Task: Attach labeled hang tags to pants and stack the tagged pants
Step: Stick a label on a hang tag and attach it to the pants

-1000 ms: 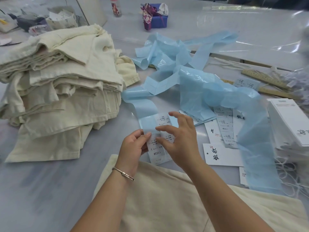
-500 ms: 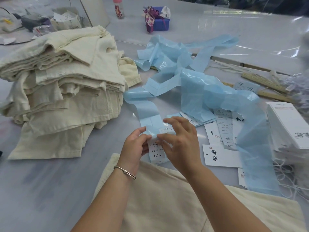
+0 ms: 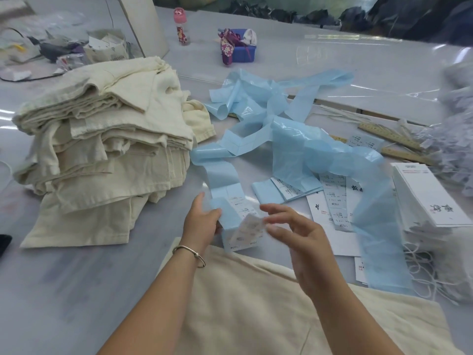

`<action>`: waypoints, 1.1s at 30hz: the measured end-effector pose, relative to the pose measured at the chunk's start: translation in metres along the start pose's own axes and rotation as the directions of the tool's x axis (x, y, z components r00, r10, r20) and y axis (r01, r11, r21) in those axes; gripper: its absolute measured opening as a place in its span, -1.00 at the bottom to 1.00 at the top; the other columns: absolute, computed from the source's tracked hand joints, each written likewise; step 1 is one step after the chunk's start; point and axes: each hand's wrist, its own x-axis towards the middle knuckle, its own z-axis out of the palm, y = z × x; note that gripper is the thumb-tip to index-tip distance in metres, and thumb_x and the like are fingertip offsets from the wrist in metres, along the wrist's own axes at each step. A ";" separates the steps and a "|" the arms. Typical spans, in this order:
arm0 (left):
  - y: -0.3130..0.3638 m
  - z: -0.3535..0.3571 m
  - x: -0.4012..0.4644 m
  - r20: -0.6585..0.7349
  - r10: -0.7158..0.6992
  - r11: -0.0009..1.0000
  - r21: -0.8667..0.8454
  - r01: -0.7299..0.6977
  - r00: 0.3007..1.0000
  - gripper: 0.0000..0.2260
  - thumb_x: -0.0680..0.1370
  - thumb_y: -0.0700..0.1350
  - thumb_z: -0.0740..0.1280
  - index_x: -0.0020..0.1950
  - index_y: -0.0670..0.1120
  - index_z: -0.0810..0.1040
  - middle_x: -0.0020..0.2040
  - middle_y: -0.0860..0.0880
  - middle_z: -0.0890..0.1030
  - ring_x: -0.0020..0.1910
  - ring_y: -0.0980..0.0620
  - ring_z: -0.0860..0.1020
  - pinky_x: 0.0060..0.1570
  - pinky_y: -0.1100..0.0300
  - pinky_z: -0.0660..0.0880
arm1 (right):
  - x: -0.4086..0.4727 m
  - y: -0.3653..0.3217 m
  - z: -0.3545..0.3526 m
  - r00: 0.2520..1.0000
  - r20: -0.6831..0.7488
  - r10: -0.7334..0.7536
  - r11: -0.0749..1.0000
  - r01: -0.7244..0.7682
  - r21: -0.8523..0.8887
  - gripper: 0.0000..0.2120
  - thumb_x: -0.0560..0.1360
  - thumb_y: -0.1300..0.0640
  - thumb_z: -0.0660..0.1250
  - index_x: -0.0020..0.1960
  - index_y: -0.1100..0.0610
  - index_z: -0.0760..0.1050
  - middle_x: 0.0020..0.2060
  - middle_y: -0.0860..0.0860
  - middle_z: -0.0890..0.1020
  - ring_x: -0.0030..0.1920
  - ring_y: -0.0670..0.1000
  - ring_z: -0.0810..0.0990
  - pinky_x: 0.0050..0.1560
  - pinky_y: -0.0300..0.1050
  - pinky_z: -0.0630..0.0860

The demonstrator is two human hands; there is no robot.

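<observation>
A dark object [image 3: 4, 243] shows at the far left edge of the grey desk [image 3: 64, 290]. Just right of it a stack [image 3: 102, 149] of folded cream pants sits in an uneven heap, its lowest pair spread toward the near edge. Behind the stack lies clutter [image 3: 64, 47] of paper and plastic, too jumbled to sort out. Farther right along the back stand a small pink-capped bottle [image 3: 181, 28] and a blue box [image 3: 242, 48] with patterned cloth hanging from it.

A cream pant [image 3: 256, 308] lies flat at the near edge, under both forearms. The left hand [image 3: 202, 222], a bracelet [image 3: 189, 253] on its wrist, holds the edge of a blue strip [image 3: 294, 139] of label backing between thumb and fingers. The strip runs away from that hand in loose loops across the middle of the desk and down again on the right. A white printed label [image 3: 249, 230] curls up off the strip's near end, between the hands. The right hand [image 3: 297, 234] hovers beside it with fingers spread and loosely bent; motion blur hides whether a fingertip touches the label.

Right of the hands, white hang tags [image 3: 330, 226] and printed slips lie scattered flat, partly under the strip. Farther right is a pile of tags [image 3: 430, 198] with white strings [image 3: 430, 272] tangled at its near side. Two wooden rulers [image 3: 391, 137] lie beyond it.
</observation>
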 end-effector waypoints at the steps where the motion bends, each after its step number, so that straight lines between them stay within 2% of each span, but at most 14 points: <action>1: 0.001 -0.002 -0.002 -0.001 0.016 0.999 0.037 -0.016 1.000 -0.45 0.57 -0.22 0.28 0.50 0.09 0.23 0.14 -0.07 0.58 -0.16 0.01 0.62 -0.33 0.24 0.58 | -0.005 -0.005 -0.007 0.997 -0.003 0.083 0.970 -0.080 0.231 -0.84 0.28 0.17 0.45 -0.15 0.07 0.69 0.09 0.01 0.66 0.15 -0.01 0.58 0.10 -0.09 0.44; 4: 0.000 -0.004 -0.019 -0.072 0.235 0.866 0.468 -0.175 0.969 -0.48 0.56 -0.01 0.34 0.50 0.10 0.27 0.30 -0.11 0.44 0.20 -0.07 0.50 0.19 0.08 0.47 | -0.024 -0.009 -0.027 0.974 0.044 0.221 0.728 -0.195 0.658 -0.66 0.30 0.07 0.47 0.08 0.01 0.65 0.06 0.06 0.64 0.05 0.03 0.59 0.08 -0.07 0.46; 6: 0.002 0.003 -0.047 -0.071 0.469 0.752 0.556 -0.356 0.880 -0.54 0.53 0.06 0.37 0.41 0.06 0.43 0.36 -0.09 0.37 0.34 -0.07 0.35 0.31 0.06 0.33 | -0.036 -0.006 -0.034 0.972 0.075 0.224 0.602 -0.199 0.773 -0.56 0.28 0.04 0.53 0.15 0.00 0.62 -0.01 0.07 0.62 -0.07 0.03 0.59 -0.01 -0.09 0.50; 8: 0.011 0.020 -0.083 0.028 0.461 0.832 0.334 -0.443 0.887 -0.63 0.45 0.18 0.39 0.22 0.13 0.59 0.33 0.09 0.41 0.33 0.10 0.38 0.31 0.17 0.37 | -0.046 -0.003 -0.036 0.975 0.101 0.199 0.520 -0.192 0.832 -0.53 0.28 0.03 0.55 0.18 0.00 0.60 -0.08 0.07 0.58 -0.15 0.03 0.53 -0.07 -0.10 0.50; 10: 0.018 0.042 -0.117 0.198 0.298 0.951 0.025 -0.309 0.934 -0.65 0.30 0.24 0.44 0.02 0.16 0.69 0.29 0.20 0.50 0.26 0.26 0.45 0.27 0.29 0.40 | -0.055 0.001 -0.034 0.976 0.125 0.177 0.466 -0.195 0.863 -0.52 0.30 0.05 0.55 0.20 0.01 0.59 -0.11 0.08 0.56 -0.16 0.03 0.49 -0.09 -0.09 0.50; 12: 0.019 0.063 -0.137 0.306 0.145 0.983 -0.153 -0.102 0.941 -0.64 0.23 0.19 0.50 -0.03 0.09 0.73 0.23 0.14 0.59 0.19 0.19 0.55 0.24 0.19 0.46 | -0.063 0.004 -0.031 0.975 0.139 0.173 0.429 -0.202 0.880 -0.49 0.28 0.08 0.57 0.22 0.02 0.59 -0.12 0.09 0.57 -0.17 0.04 0.50 -0.10 -0.08 0.51; 16: 0.017 0.086 -0.152 0.312 0.012 0.930 -0.352 0.104 0.950 -0.89 0.38 -0.09 0.51 -0.12 -0.03 0.72 -0.21 -0.03 0.65 -0.40 0.11 0.54 -0.42 0.33 0.48 | -0.076 0.008 -0.028 0.967 0.125 0.221 0.403 -0.207 0.891 -0.41 0.20 0.14 0.62 0.21 0.04 0.60 -0.11 0.13 0.59 -0.19 0.06 0.56 -0.11 -0.06 0.52; 20: 0.014 0.092 -0.150 0.186 0.049 0.945 -0.326 0.015 0.981 -0.95 0.44 -0.20 0.47 -0.16 -0.07 0.71 -0.05 0.03 0.69 -0.15 0.17 0.59 -0.06 0.25 0.51 | -0.082 0.011 -0.037 0.952 0.088 0.294 0.476 -0.226 0.850 -0.54 0.34 0.13 0.47 0.25 0.05 0.58 -0.14 0.11 0.58 -0.23 0.04 0.50 -0.12 -0.11 0.45; 23: 0.015 0.097 -0.144 0.130 0.062 0.963 -0.267 -0.025 0.990 -0.84 0.44 -0.23 0.43 -0.32 -0.03 0.65 -0.13 0.04 0.64 -0.18 0.17 0.54 0.01 0.16 0.47 | -0.080 0.016 -0.045 0.940 0.052 0.337 0.549 -0.241 0.801 -0.57 0.37 0.10 0.39 0.24 0.10 0.59 -0.15 0.11 0.58 -0.24 0.02 0.48 -0.15 -0.13 0.41; 25: 0.014 0.101 -0.135 0.100 0.043 0.966 -0.256 -0.016 0.994 -0.74 0.46 -0.26 0.40 -0.40 0.01 0.59 -0.23 0.06 0.59 -0.24 0.18 0.50 -0.03 0.14 0.46 | -0.074 0.020 -0.054 0.937 -0.051 0.346 0.717 -0.229 0.659 -0.62 0.37 0.11 0.40 0.18 0.14 0.62 -0.20 0.11 0.60 -0.28 0.00 0.48 -0.21 -0.18 0.42; 28: 0.011 0.101 -0.116 0.027 0.003 0.965 -0.261 0.004 1.000 -0.72 0.49 -0.27 0.37 -0.39 0.00 0.56 -0.28 0.13 0.61 -0.28 0.25 0.54 -0.13 0.23 0.47 | -0.054 0.027 -0.082 0.890 -0.417 0.181 0.981 -0.191 0.018 -0.81 0.43 0.32 0.39 -0.05 0.10 0.68 -0.33 0.00 0.63 -0.35 -0.08 0.49 -0.26 -0.31 0.42; 29: 0.010 0.100 -0.110 0.012 0.006 0.971 -0.239 -0.003 1.000 -0.75 0.49 -0.26 0.37 -0.35 -0.01 0.56 -0.26 0.13 0.62 -0.26 0.23 0.54 -0.15 0.23 0.48 | -0.044 0.028 -0.094 0.876 -0.480 0.052 0.951 -0.190 -0.243 -0.79 0.42 0.35 0.40 -0.11 0.06 0.67 -0.33 -0.07 0.63 -0.34 -0.10 0.50 -0.24 -0.32 0.41; 31: 0.007 0.097 -0.100 0.018 0.029 0.983 -0.179 -0.025 0.999 -0.79 0.50 -0.25 0.36 -0.30 -0.01 0.54 -0.26 0.15 0.62 -0.20 0.17 0.55 -0.14 0.20 0.49 | -0.020 0.025 -0.118 0.924 -0.366 -0.115 0.743 -0.164 -0.649 -0.73 0.41 0.33 0.41 -0.02 0.01 0.62 -0.19 -0.13 0.62 -0.17 -0.10 0.55 -0.11 -0.27 0.38; 33: 0.004 0.096 -0.096 0.055 0.048 0.990 -0.135 -0.040 0.997 -0.78 0.53 -0.25 0.34 -0.28 0.00 0.53 -0.29 0.16 0.63 -0.16 0.11 0.58 -0.13 0.17 0.49 | 0.007 0.020 -0.134 0.991 -0.127 -0.037 0.491 -0.093 -0.866 -0.59 0.41 0.27 0.41 0.21 -0.01 0.52 0.12 -0.10 0.56 0.18 -0.04 0.47 0.08 -0.24 0.33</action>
